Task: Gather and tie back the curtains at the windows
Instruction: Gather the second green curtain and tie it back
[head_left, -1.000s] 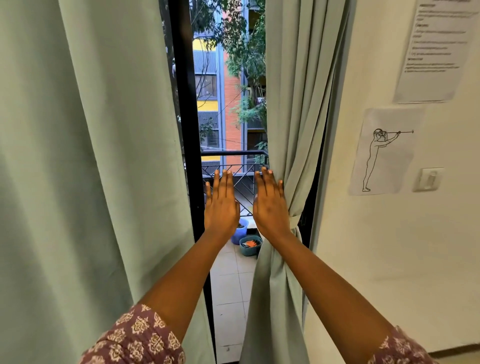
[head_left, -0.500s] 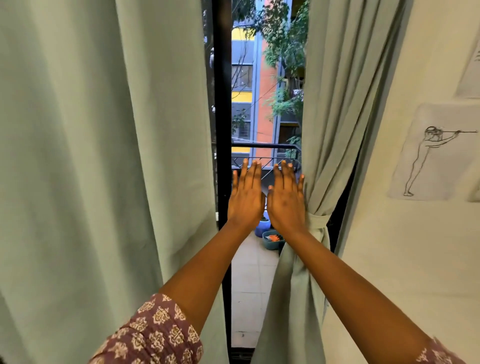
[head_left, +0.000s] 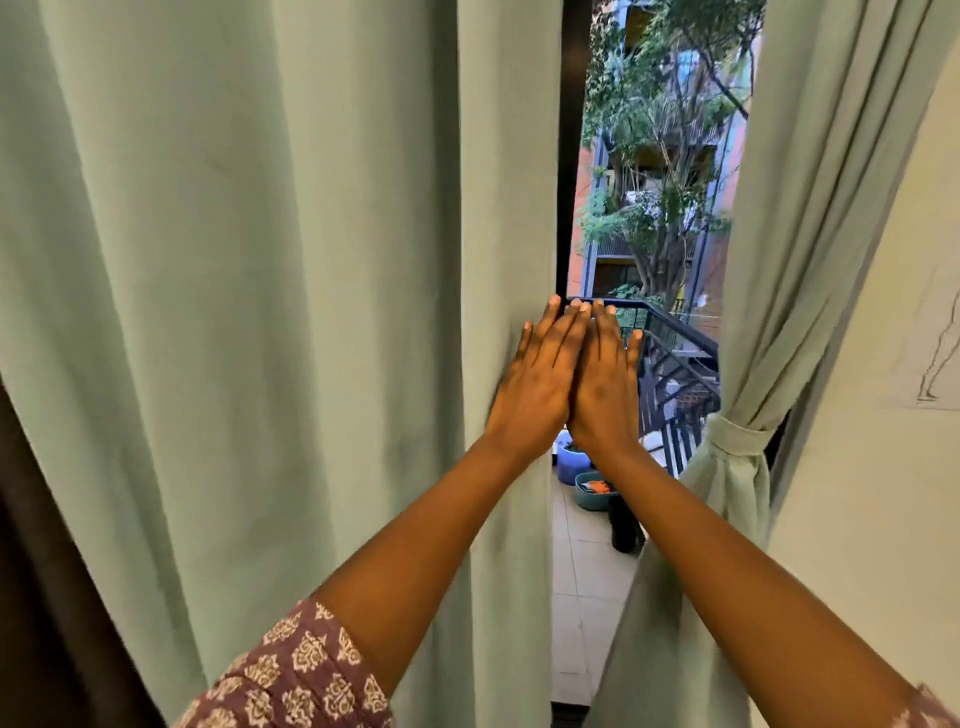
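Loose curtain left, tied curtain right, balcony railing behind between

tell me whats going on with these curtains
A person is tying back pale green curtains at a balcony door. The right curtain is already gathered and bound with a fabric tie. The left curtain hangs loose. Both hands are held out flat, side by side: the left hand lies against the left curtain's edge, the right hand beside it, in front of the gap. Neither grips anything.
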